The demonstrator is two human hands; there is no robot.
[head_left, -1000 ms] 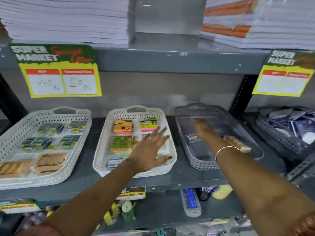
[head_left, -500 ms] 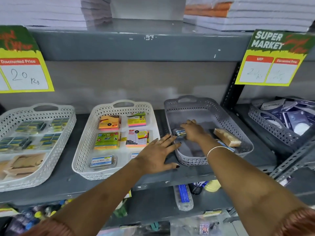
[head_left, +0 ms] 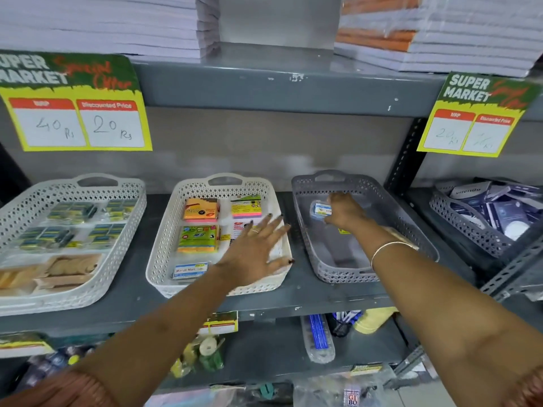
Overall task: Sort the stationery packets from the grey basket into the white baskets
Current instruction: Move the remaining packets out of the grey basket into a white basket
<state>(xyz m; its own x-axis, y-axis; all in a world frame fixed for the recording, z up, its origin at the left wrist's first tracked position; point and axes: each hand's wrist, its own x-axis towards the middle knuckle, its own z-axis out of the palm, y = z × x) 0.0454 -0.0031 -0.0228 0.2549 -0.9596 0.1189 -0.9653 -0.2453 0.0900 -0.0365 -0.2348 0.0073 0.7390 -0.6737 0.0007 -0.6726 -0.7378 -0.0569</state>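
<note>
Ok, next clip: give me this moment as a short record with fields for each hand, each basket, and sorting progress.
right hand: inside grey basket, closed on small blue-labelled packet
left hand: open, fingers spread over middle white basket
middle white basket: coloured note pads, blue-labelled packet near front
left white basket: green packets, tan packets
progress: packet not yet out of grey basket

Three baskets in a row on one shelf (head_left: 135,301)

Left basket (head_left: 123,230) and middle basket (head_left: 164,245) hold packets; right basket (head_left: 305,230) holds a small packet (head_left: 321,209) near its back.
</note>
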